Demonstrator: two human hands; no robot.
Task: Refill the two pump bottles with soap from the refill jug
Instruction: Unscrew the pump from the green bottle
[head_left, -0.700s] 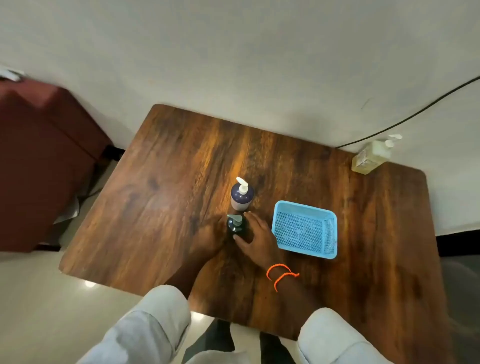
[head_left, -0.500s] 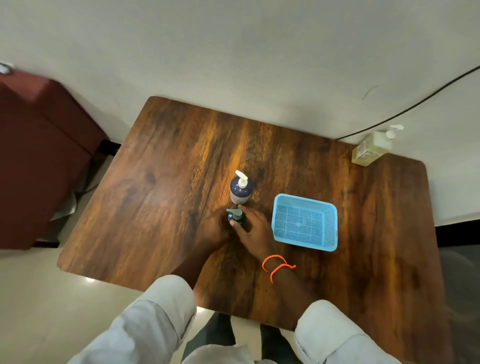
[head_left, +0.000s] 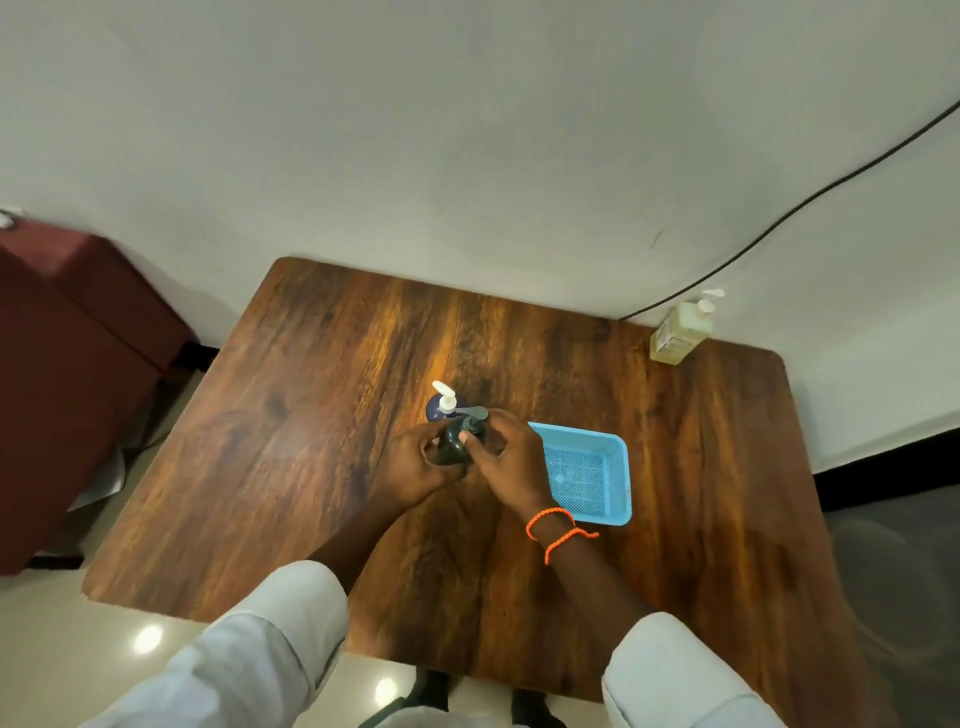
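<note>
A dark green pump bottle stands near the middle of the wooden table. My left hand wraps round its body. My right hand pinches its pump collar, thumb on the neck, the grey nozzle pointing right. Just behind it stands a dark blue pump bottle with a white pump head, untouched. A pale yellow soap bottle with a white pump stands at the table's far right corner against the wall, far from both hands.
A light blue plastic basket sits just right of my right hand. A black cable runs along the wall to the far right corner. A dark red cabinet stands left of the table.
Both hands have closed round the green bottle. My right hand went from resting beside it to pinching the pump collar. The pump head has turned so its nozzle points right.
</note>
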